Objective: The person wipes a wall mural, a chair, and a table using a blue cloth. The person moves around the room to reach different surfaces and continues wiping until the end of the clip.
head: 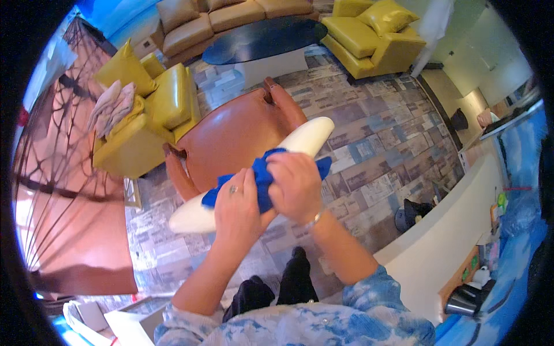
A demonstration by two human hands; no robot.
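Observation:
Both my hands are on a bunched blue cloth [263,175] that wraps around the middle of a long, smooth, cream-white object with rounded ends [308,135]; what it is I cannot tell. My left hand [237,201], with a ring on it, grips the cloth near the lower left end. My right hand [296,186], a bracelet at its wrist, grips the cloth on the upper right side. The object slants from lower left to upper right. Beyond it, partly covered by it, stands a brown leather chair [233,134] with wooden-looking arms.
A yellow armchair [169,97] holding a crumpled pinkish cloth [113,106] stands at left. Farther off are a dark oval table [264,41], a tan sofa [238,17] and another yellow armchair [376,39]. A curved white counter wall [437,212] runs along the right.

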